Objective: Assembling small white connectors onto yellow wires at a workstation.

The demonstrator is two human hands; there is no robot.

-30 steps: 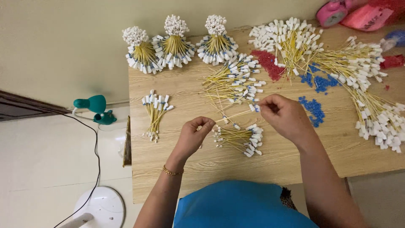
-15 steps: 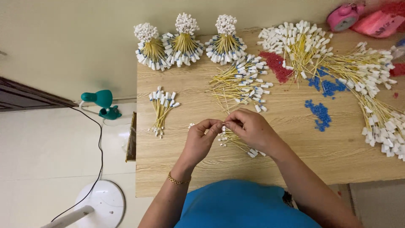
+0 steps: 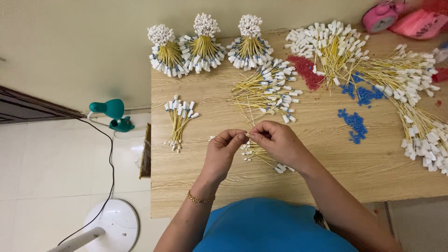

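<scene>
Two hands meet over the middle of the wooden table (image 3: pixel 326 172): the left hand (image 3: pixel 224 149) and the right hand (image 3: pixel 277 142) both pinch, fingertips together, one thin yellow wire (image 3: pixel 247 135) held between them. Directly beneath them lies a small bundle of yellow wires with white tips (image 3: pixel 261 157), partly hidden by the right hand. To the left rests a tied bunch (image 3: pixel 178 119); just beyond the hands spreads a loose heap (image 3: pixel 266 91). Blue beads (image 3: pixel 354 123) and a red patch of beads (image 3: pixel 305 70) lie to the right, with larger heaps of wires (image 3: pixel 410 88) past them. Three upright finished bundles (image 3: pixel 204 44) stand along the far edge. A teal lamp (image 3: pixel 112 114) sits off the table's left side.
</scene>
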